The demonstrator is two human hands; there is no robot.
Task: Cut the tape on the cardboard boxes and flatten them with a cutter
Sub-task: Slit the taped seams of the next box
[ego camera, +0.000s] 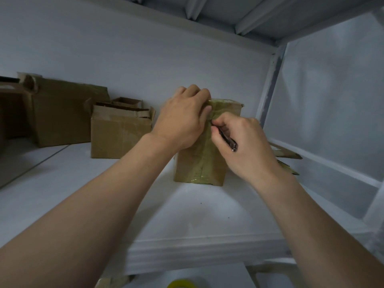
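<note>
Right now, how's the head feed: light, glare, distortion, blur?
Head view: dim, bluish, low contrast, faint sheen low on the taped box. Same view: wide-angle tilts the shelf upright and stretches the forearms. Head view again: the cutter in the right hand reads dark, tip hidden behind fingers; the yellow object at the bottom edge is cropped and soft.

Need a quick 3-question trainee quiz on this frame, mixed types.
1. Which hand holds the slim dark metal cutter? A) left B) right C) neither
2. True or false: the left hand grips the top of the tape-wrapped brown cardboard box on the white shelf.
3. Fill in: the open brown cardboard boxes stand to the ___ of the taped box.
Key: 1 B, the right hand; 2 true; 3 left.
</note>
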